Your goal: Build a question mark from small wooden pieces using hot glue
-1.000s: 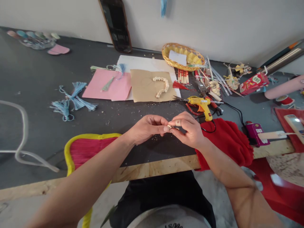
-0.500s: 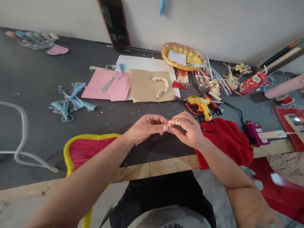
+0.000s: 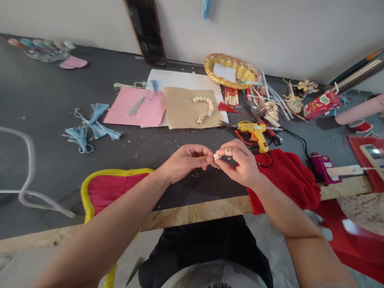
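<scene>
Left hand [image 3: 192,162]'s got its thumb and fingers pinched in close, right hand [image 3: 238,164] same deal, both on one little pale piece [image 3: 216,157] between them, over the desk [image 3: 141,148]. Fingers hide part of it tbh. Pale chain [image 3: 211,107] curls on the brown paper [image 3: 180,112] beyond, glue gun [image 3: 253,132] near the right hand, red cloth [image 3: 288,180] by that wrist.

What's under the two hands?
Dark tabletop strewn with pale crumbs shows around the left hand and right hand, which meet at a small pale piece. Whatever lies directly beneath them is covered.
</scene>
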Action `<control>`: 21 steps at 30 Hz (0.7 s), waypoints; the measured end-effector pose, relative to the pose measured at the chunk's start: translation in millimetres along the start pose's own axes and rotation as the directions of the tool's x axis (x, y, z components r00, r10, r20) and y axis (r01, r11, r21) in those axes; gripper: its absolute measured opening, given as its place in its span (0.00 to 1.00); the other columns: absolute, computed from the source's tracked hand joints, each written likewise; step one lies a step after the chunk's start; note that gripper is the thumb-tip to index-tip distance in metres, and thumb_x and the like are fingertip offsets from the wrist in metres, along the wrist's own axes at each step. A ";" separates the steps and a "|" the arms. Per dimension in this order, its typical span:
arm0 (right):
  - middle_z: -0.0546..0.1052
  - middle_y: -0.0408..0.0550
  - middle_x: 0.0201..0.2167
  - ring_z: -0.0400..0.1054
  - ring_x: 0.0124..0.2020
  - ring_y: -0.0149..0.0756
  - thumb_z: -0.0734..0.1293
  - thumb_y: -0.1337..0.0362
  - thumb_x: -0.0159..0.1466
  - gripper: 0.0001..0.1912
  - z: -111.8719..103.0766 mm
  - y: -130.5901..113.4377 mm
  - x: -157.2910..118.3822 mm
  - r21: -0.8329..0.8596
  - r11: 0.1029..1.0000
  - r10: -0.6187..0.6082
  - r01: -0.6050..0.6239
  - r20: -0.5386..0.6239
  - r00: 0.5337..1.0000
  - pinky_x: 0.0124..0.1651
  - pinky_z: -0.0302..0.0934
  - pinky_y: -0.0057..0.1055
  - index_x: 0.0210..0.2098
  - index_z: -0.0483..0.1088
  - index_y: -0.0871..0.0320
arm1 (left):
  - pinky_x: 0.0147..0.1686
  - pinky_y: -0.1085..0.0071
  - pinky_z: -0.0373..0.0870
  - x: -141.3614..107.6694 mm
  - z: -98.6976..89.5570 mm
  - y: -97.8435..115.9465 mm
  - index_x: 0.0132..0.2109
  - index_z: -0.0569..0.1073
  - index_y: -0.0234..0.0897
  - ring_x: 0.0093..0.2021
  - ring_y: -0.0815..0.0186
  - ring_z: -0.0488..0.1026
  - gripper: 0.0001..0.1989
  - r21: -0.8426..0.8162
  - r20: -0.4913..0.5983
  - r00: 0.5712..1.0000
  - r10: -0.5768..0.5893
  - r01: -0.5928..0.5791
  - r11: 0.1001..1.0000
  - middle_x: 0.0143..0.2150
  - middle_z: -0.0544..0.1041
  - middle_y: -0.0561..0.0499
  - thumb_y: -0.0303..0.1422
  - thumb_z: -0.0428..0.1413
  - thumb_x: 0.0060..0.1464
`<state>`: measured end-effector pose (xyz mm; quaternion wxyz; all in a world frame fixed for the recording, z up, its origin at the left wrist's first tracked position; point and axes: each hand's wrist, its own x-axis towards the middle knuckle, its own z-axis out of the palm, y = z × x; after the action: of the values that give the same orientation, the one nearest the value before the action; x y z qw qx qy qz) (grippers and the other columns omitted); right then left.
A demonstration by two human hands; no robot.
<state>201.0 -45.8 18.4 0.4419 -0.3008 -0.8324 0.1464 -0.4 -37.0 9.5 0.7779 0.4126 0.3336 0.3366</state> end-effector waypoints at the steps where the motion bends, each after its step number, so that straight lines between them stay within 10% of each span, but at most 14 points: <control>1: 0.76 0.47 0.37 0.71 0.39 0.37 0.68 0.71 0.63 0.11 -0.2 0.7 -0.2 -0.019 1.000 -0.003 0.003 0.001 1.000 0.43 0.70 0.38 0.44 0.69 0.53 | 0.29 0.78 0.65 0.1 -0.3 0.0 0.33 0.80 0.33 0.27 0.75 0.70 0.11 0.009 0.002 1.000 0.004 -0.004 1.000 0.30 0.79 0.51 0.37 0.69 0.46; 21: 0.76 0.49 0.38 0.71 0.40 0.37 0.68 0.69 0.63 0.11 0.5 1.5 -1.9 0.002 0.999 0.034 -0.034 0.045 0.998 0.44 0.71 0.38 0.45 0.71 0.54 | 0.30 0.76 0.64 -0.8 -1.2 -0.8 0.34 0.80 0.32 0.28 0.73 0.68 0.13 0.114 0.020 0.999 0.045 -0.047 0.992 0.28 0.77 0.51 0.39 0.67 0.48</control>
<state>201.9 -45.9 16.1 0.4207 -0.3110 -0.8367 0.1617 -1.7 -37.5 8.5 0.7479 0.4671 0.3360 0.3310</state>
